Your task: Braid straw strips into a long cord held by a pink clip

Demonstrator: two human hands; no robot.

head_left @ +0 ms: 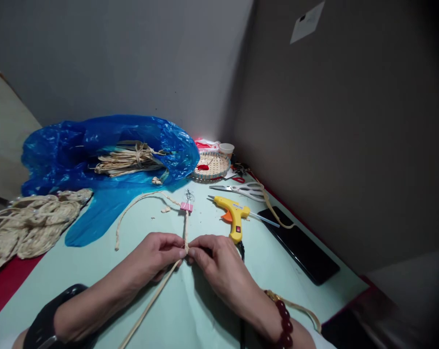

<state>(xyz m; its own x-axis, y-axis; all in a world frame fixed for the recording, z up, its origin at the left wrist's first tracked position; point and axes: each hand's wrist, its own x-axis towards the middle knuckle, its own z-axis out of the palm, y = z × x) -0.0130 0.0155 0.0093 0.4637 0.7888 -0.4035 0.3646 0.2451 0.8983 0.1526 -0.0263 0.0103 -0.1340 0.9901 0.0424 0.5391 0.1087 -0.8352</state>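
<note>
On the bench [270, 271], the braided cord [186, 225] runs lengthwise from the pink clip [186, 207] nearly straight toward the person; left hand [157, 252] and right hand [221, 264] pinch its near end, a strand [150, 308] slanting leftward below.

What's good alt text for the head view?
The left hand and right hand pinch a pale braided cord below a pink clip on a pale green table. A yellow glue gun and white-handled scissors lie beyond the right hand; at back left, a blue plastic bag holds a bundle of straw-coloured strips.
</note>
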